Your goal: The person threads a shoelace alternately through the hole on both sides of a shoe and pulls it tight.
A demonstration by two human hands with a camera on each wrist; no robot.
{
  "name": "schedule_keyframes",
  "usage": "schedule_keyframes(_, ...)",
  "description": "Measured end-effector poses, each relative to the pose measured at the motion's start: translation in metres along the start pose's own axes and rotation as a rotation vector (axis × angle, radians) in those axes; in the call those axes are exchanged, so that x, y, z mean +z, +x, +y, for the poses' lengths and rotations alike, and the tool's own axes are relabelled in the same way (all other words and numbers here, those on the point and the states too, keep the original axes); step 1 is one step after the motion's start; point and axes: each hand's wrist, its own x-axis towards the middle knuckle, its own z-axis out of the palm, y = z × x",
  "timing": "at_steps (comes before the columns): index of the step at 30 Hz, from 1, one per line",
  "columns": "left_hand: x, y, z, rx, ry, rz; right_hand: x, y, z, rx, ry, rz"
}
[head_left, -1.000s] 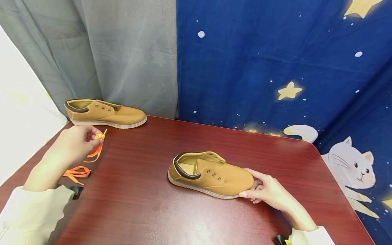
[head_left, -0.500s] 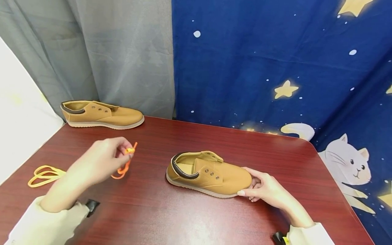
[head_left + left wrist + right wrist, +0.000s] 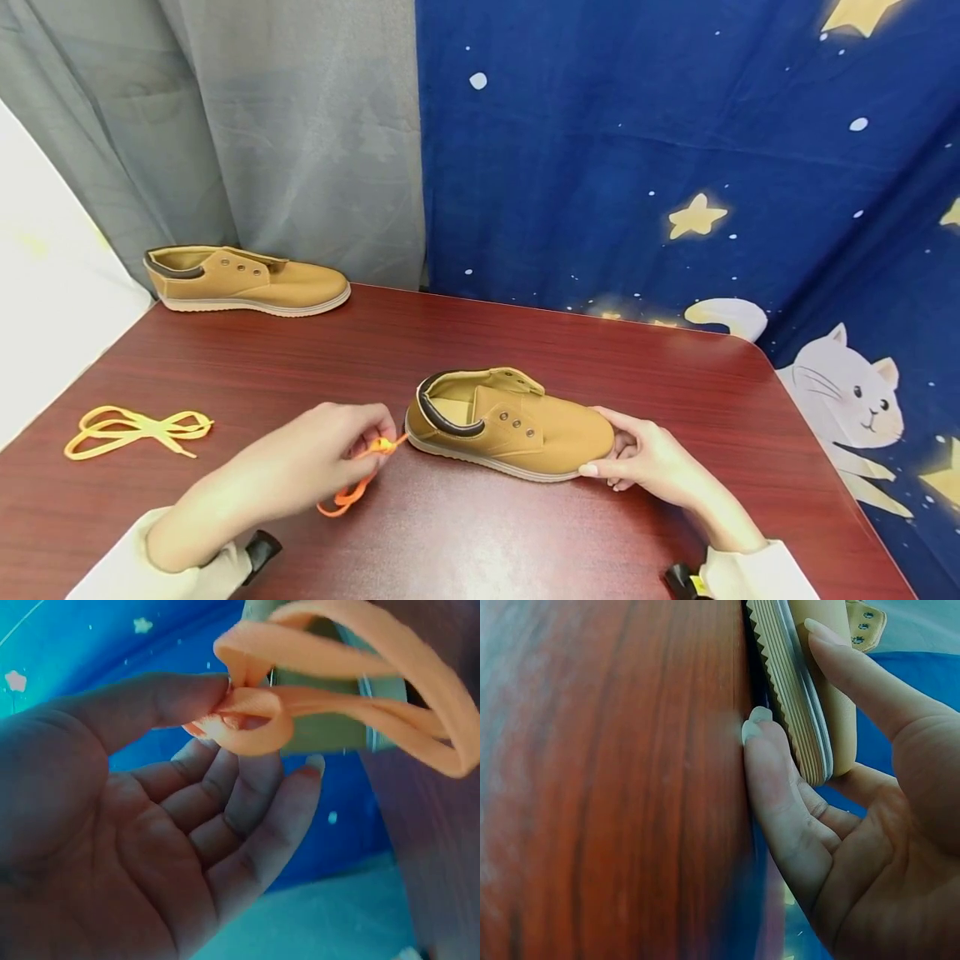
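A tan shoe (image 3: 517,433) without a lace stands near the middle of the table, its toe to the right. My right hand (image 3: 648,462) grips that toe between thumb and fingers, and the right wrist view shows the ridged sole (image 3: 795,697) between them. Just left of the heel, my left hand (image 3: 322,454) pinches a bundled orange shoelace (image 3: 351,497) by its knotted part. In the left wrist view the loops of this orange shoelace (image 3: 259,724) hang away from thumb and fingertips.
A matching tan shoe (image 3: 251,283) stands at the table's back left, by the grey curtain (image 3: 315,150). A yellow shoelace (image 3: 138,427) lies looped on the dark red table (image 3: 420,333) at the left. Behind hangs a blue curtain (image 3: 585,167).
My left hand has carried the orange shoelace from the left side rightward and nearer, up to the shoe's heel. The yellow shoelace has come into full view. My right hand keeps its grip on the toe.
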Motion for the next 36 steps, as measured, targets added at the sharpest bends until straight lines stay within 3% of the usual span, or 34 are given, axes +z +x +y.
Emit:
schedule_keyframes(4, 0.014, 0.004, 0.002, 0.045, 0.009, -0.025, 0.0, 0.0, -0.001, 0.005, -0.007, 0.001)
schedule_keyframes(15, 0.048, 0.017, 0.002, 0.04, 0.111, 0.015, -0.003, -0.001, -0.004, -0.028, -0.036, -0.015)
schedule_keyframes(23, 0.055, 0.021, 0.003, 0.064, 0.059, 0.013, -0.007, -0.009, -0.021, -0.044, -0.277, 0.009)
schedule_keyframes(30, 0.058, 0.022, 0.004, 0.06, 0.151, 0.079, -0.005, -0.016, -0.041, -0.028, -0.549, 0.182)
schedule_keyframes(32, 0.059, 0.022, 0.006, 0.067, 0.176, 0.103, -0.003, -0.018, -0.049, -0.074, -0.578, 0.229)
schedule_keyframes(36, 0.06, 0.026, 0.013, 0.074, 0.163, 0.12, 0.007, -0.018, -0.066, -0.244, -0.56, 0.276)
